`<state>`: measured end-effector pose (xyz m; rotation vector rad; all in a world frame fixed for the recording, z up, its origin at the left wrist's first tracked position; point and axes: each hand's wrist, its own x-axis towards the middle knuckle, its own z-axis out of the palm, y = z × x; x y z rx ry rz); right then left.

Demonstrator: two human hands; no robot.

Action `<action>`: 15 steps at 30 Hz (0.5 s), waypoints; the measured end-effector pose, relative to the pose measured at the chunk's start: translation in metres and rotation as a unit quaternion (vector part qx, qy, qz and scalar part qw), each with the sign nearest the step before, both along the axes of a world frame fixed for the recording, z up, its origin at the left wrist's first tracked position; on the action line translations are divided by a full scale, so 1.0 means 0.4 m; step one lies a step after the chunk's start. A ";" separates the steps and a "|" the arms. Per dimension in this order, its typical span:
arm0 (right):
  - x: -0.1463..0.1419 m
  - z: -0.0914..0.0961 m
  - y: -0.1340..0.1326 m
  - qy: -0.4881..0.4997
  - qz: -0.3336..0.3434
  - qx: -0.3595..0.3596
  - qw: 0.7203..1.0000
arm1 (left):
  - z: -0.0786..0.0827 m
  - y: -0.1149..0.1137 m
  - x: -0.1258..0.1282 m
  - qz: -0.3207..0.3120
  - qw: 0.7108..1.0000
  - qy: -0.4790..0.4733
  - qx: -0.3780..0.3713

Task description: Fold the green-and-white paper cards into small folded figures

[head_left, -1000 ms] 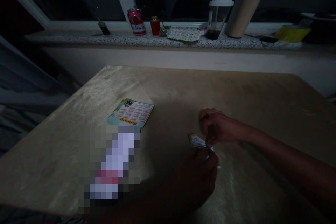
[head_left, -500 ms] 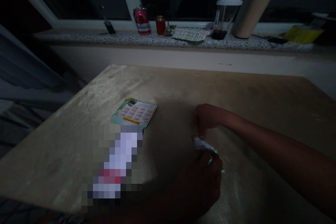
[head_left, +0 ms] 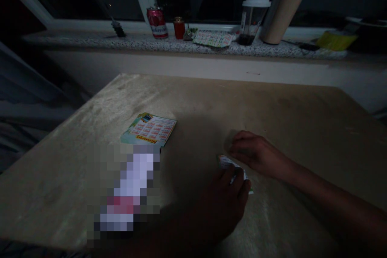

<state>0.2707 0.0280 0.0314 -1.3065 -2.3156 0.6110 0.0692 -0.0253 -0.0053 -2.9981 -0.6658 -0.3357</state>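
Observation:
My left hand [head_left: 225, 199] lies over a small printed paper ticket [head_left: 225, 161], its fingers bent and pressing it against the table. Most of the ticket is hidden under that hand; white print and a green edge show. Just beyond its far edge is my right hand [head_left: 249, 149], low over the table, fingers curled and held together. Whether anything small sits in those fingers cannot be made out. To the left lies another printed ticket [head_left: 152, 129], with rows of red numbers and a yellow strip. A pixelated, pale oblong object [head_left: 130, 189] lies below it.
The table [head_left: 290, 113] reaches to a wall under a window. On the speckled sill [head_left: 133, 42] stand a red beer can [head_left: 157, 23], a small red container [head_left: 179, 29], crumpled printed papers [head_left: 213, 38], a lidded plastic cup [head_left: 250, 20], a cardboard tube [head_left: 287, 8] and a yellow item [head_left: 337, 40].
My right hand has come off the ticket's upper corner, moved slightly right and turned flatter. The left hand stays on the ticket. The whole view has shifted a little.

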 end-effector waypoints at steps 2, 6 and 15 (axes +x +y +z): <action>0.035 -0.034 -0.043 0.018 0.004 0.029 0.999 | 0.003 0.003 -0.001 -0.009 1.000 -0.006 -0.004; 0.077 -0.098 -0.091 0.005 -0.027 0.064 0.998 | 0.017 0.012 -0.007 0.004 1.000 -0.008 -0.022; 0.075 -0.119 -0.099 -0.008 -0.096 0.054 0.994 | 0.029 0.025 -0.022 0.002 0.994 0.025 -0.104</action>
